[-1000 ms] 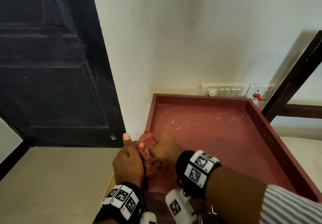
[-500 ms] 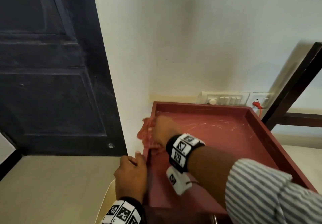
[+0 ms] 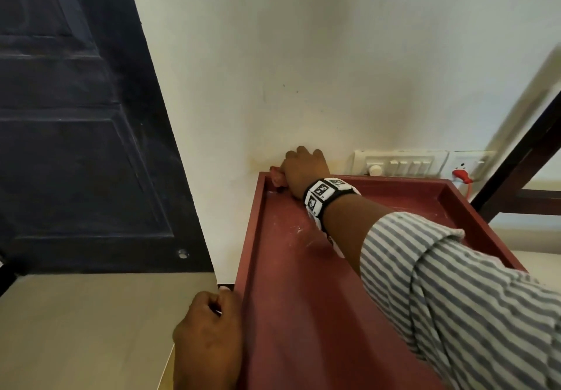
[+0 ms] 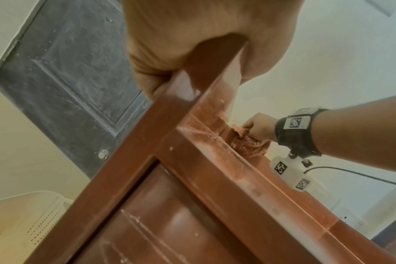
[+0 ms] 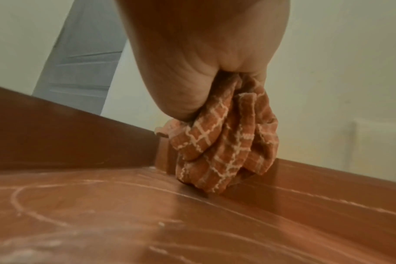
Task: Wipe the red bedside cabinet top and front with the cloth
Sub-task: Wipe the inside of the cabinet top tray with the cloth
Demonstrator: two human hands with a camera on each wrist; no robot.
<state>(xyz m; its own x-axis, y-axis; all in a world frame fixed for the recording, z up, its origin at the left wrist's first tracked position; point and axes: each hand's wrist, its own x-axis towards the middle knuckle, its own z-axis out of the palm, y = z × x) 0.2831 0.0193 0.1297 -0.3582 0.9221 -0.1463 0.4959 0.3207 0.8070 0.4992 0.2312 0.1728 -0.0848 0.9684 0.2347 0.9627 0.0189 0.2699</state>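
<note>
Cloth [image 5: 224,144] position has changed: a second ago both hands worked it at the near left edge of the red bedside cabinet [image 3: 303,313]; we now find it bunched in the right hand [image 3: 306,171], clenched around it and pressed into the far left corner of the top, against the raised rim by the wall [image 3: 303,70]. The left hand [image 3: 209,338] has let go of the cloth and now grasps the cabinet's near left edge, apparently to steady it. We judge that folding is finished and wiping of the top has begun from the back corner. Pale streaks of dust cross most of the top surface, so little is done. The front panel also appears dusty in the left wrist view, though blur limits certainty; it awaits wiping.
</note>
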